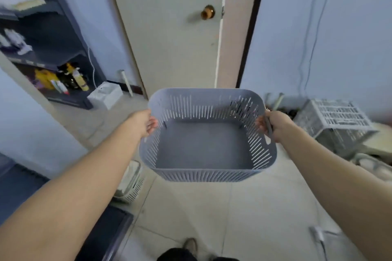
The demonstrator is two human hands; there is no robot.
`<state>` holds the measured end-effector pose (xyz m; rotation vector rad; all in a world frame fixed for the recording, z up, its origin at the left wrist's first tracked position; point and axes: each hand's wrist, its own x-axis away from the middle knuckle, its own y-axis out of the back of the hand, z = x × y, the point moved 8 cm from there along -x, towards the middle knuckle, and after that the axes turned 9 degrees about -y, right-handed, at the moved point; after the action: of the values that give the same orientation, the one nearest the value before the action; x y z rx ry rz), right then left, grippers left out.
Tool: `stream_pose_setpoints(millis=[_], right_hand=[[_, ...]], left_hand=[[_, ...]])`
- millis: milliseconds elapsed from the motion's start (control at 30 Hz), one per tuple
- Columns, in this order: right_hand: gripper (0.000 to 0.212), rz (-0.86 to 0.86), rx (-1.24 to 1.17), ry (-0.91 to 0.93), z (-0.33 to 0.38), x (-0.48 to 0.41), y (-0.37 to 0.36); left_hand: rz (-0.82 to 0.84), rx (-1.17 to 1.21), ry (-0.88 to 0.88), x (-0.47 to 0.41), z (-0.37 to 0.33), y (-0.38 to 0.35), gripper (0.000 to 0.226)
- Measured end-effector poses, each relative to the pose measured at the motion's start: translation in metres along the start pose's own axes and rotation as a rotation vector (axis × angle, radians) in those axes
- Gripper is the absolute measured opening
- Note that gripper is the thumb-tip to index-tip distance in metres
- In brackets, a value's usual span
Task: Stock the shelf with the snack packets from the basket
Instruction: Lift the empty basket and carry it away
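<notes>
- Head view: grey slatted basket [207, 110] at centre of frame, held up over the tiled floor, its bare bottom in full sight.
- Left hand [146, 123] gripping the basket's left rim, fingers curled inside.
- Right hand [274, 125] clenched round the right rim.
- Dark shelf [54, 47] at upper left, well apart from the basket, with bottles [74, 78] on its lowest level.
- White door [169, 27] behind, white crate [336, 117] at right.

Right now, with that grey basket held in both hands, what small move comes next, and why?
Probably lower the basket to the floor: its bottom shows bare, no packets inside, and the left hand and right hand both grip its rim, so neither is free.
</notes>
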<state>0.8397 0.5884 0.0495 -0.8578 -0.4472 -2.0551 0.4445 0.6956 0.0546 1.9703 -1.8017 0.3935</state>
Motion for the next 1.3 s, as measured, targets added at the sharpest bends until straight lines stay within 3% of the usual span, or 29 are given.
stream_pose_setpoints(millis=[200,500,800,1300], right_hand=[[0.033,-0.189,-0.207,0.027,0.026,-0.015,0.114],[0.041,-0.385,-0.424,0.013,0.057,-0.039,0.296],[0.041,-0.441,-0.423,-0.015,0.125,-0.089,0.420],[0.037,-0.520,-0.482,-0.039,0.248,-0.229,0.565]], left_hand=[[0.241,-0.156,-0.049,-0.037,-0.046,-0.153,0.044],[0.425,-0.281,-0.095,-0.024,-0.087,-0.389,0.041],[0.450,-0.287,-0.057,-0.011,-0.100,-0.555,0.040],[0.500,-0.316,-0.029,-0.068,-0.147,-0.814,0.029]])
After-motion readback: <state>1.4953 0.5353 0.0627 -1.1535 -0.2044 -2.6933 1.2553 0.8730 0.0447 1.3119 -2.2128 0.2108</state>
